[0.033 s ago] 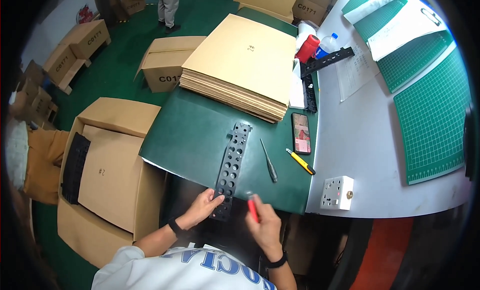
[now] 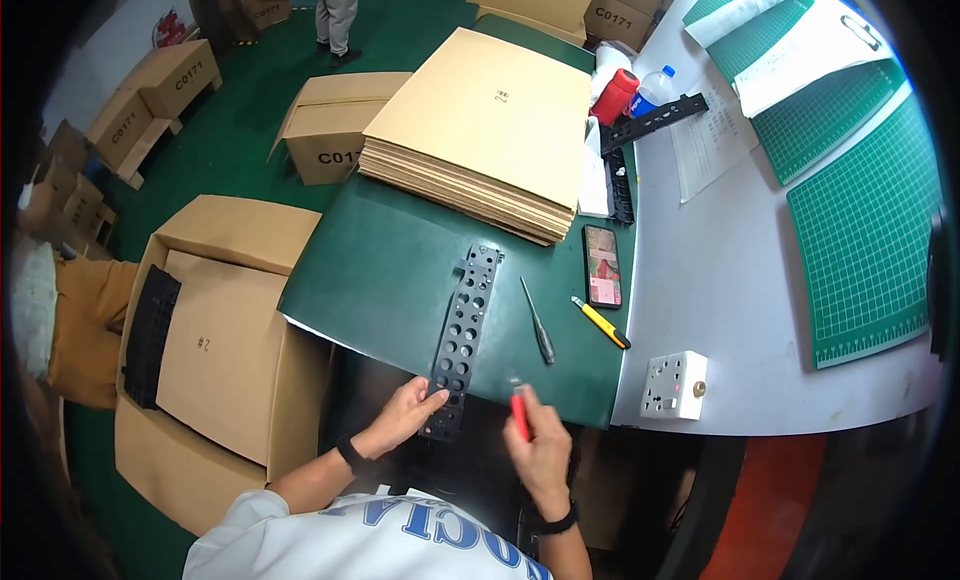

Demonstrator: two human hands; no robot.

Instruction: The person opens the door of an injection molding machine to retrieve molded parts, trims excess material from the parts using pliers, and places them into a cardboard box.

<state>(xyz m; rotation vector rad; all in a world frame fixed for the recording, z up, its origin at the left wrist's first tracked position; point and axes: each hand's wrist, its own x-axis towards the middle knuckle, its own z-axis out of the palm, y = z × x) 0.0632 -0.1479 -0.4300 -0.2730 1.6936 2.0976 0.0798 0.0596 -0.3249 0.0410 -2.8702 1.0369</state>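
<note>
Only the right hand (image 2: 545, 450) and its red-handled tool (image 2: 519, 415) have clearly moved since the earlier frame, shifting a little to the right, farther from the black perforated strip (image 2: 462, 335), which lies as it did. Right fingers are wrapped firmly round the red handle; the tool's tip, just beyond them, is too blurred to make out. On the other side, the left hand (image 2: 403, 415) has its fingers and thumb closed on the strip near its close end, the thumb across the top. From those fingers the strip runs away over the table (image 2: 380, 260), while its near end juts past the table's front edge. Beyond the right fingers lie a grey screwdriver (image 2: 540, 330) and, farther to the right, a yellow cutter (image 2: 602, 323), with a phone (image 2: 602, 265) past it. Held at one end only, the strip could pivot or tip at the edge, I judge, if pressed hard on its overhanging part. Should the tool swing back to the left without care, its tip might catch the exposed left thumb. A wide forward sweep of the right fingers could also knock the loose screwdriver and set it rolling.
</note>
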